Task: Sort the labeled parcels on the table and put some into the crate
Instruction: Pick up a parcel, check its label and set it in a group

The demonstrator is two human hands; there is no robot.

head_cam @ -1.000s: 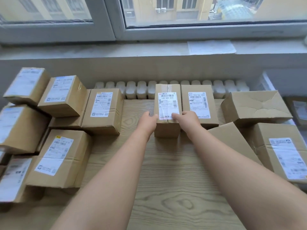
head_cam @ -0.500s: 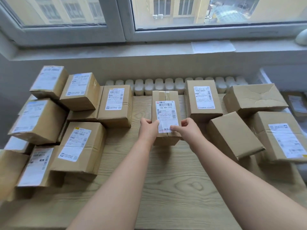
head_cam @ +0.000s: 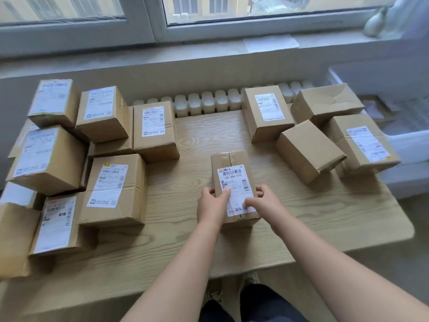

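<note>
Fingers (head_cam: 261, 189) of left hand (head_cam: 211, 206), right hand (head_cam: 264, 202) grip parcel (head_cam: 233, 163) sides; parcel between them.

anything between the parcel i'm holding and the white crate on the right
Yes: an unlabeled box and a labeled box sit on the right of the table, between the held parcel and the crate. Sliding straight across looks blocked; lifting over them looks clear.

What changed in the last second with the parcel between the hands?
The held parcel came away from the back row, where it stood beside the labelled parcel, toward the person to the middle of the table. The left hand and right hand kept gripping its near end throughout. The other parcels on both sides stayed put.
</note>
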